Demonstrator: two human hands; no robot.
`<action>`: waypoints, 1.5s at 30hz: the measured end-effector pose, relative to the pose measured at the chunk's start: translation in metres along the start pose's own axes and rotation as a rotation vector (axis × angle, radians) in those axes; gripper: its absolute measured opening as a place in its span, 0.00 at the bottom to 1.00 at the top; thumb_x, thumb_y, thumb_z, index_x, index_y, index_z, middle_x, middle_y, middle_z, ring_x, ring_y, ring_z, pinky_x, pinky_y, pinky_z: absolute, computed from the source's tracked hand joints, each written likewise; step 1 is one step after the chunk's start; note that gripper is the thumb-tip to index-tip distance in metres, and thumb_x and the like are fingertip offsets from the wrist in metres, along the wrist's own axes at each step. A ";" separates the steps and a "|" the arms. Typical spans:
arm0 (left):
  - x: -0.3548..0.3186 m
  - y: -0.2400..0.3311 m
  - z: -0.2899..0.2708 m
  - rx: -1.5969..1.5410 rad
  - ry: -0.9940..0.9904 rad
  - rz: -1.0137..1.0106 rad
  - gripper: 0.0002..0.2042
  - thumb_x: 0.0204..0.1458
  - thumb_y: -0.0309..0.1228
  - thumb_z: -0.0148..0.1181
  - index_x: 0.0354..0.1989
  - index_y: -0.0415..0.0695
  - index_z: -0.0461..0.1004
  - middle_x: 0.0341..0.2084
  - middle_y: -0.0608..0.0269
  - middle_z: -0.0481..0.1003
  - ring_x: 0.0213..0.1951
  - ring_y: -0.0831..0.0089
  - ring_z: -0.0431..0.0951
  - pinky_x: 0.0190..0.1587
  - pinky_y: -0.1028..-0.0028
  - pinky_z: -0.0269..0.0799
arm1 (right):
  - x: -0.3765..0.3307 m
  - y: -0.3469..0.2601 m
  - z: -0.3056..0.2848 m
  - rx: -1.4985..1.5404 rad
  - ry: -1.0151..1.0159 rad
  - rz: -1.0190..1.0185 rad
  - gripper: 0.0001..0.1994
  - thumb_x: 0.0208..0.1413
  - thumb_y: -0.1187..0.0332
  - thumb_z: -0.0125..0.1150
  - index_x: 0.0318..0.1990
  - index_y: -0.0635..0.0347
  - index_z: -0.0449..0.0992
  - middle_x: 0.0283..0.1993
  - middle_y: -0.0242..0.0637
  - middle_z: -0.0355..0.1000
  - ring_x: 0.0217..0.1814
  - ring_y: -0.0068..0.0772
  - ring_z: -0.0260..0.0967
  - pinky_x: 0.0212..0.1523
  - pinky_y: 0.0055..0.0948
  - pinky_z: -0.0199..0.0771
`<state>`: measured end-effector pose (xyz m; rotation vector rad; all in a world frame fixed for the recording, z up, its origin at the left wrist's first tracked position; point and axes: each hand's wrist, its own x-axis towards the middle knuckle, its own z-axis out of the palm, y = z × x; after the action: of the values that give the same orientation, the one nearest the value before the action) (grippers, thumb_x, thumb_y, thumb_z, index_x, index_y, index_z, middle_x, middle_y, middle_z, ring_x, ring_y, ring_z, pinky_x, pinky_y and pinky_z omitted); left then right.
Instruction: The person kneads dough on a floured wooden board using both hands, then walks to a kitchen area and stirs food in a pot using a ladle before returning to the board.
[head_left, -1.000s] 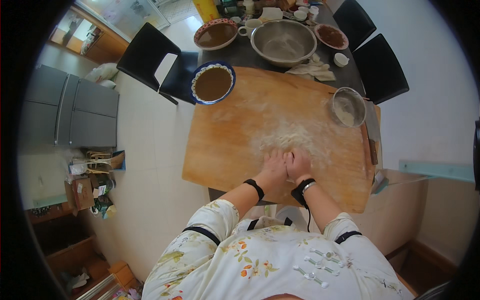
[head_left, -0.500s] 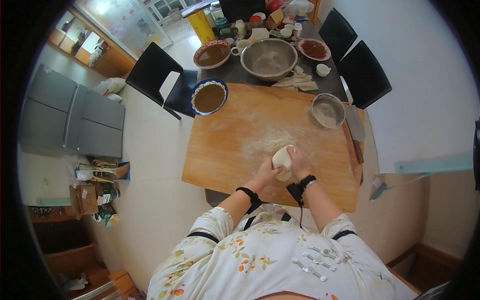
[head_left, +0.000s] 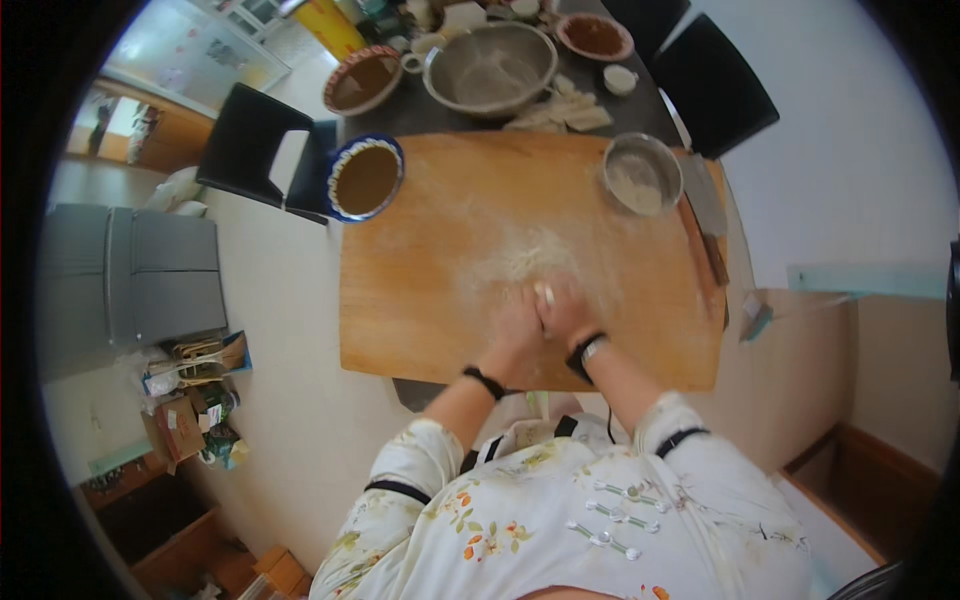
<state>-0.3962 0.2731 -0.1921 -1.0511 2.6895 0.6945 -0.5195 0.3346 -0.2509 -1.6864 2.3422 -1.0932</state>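
Two-handed, gripping mostly hidden dough (head_left: 545, 294) between tightly curled hands (head_left: 517, 323) (head_left: 568, 312), perhaps risking sticking on the wooden board (head_left: 650, 335) from loose flour (head_left: 532, 260) lying mainly to their far side.

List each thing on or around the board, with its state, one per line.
Dough: mostly hidden by the left hand and right hand
Wooden board: floured mid-surface
Blue-rimmed bowl: nearly full, brown liquid
Small metal bowl: upright, some flour inside
Large metal bowl: upright, uncovered
Knife: lying near board's right edge
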 end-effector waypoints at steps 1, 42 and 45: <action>0.023 0.005 -0.023 0.005 -0.047 -0.067 0.24 0.52 0.36 0.60 0.57 0.40 0.68 0.50 0.44 0.70 0.47 0.50 0.76 0.45 0.52 0.72 | 0.030 0.003 -0.005 0.009 -0.033 0.044 0.11 0.54 0.62 0.62 0.38 0.60 0.75 0.41 0.52 0.75 0.48 0.58 0.71 0.47 0.51 0.73; 0.048 -0.013 -0.039 0.004 0.046 -0.057 0.34 0.46 0.42 0.71 0.61 0.43 0.65 0.53 0.54 0.69 0.58 0.53 0.67 0.55 0.53 0.65 | 0.087 -0.018 -0.013 0.263 -0.279 0.453 0.11 0.61 0.63 0.54 0.40 0.61 0.77 0.36 0.43 0.77 0.37 0.48 0.73 0.39 0.41 0.73; 0.024 -0.012 -0.055 -0.085 -0.110 -0.006 0.36 0.41 0.43 0.75 0.59 0.42 0.67 0.50 0.51 0.73 0.54 0.51 0.72 0.53 0.54 0.69 | 0.054 0.010 -0.035 1.143 -0.013 0.822 0.12 0.63 0.62 0.57 0.42 0.64 0.77 0.34 0.36 0.77 0.36 0.32 0.74 0.39 0.32 0.74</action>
<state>-0.4048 0.2244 -0.1560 -1.0083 2.5831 0.8472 -0.5644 0.3077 -0.2114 -0.2898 1.4821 -1.6219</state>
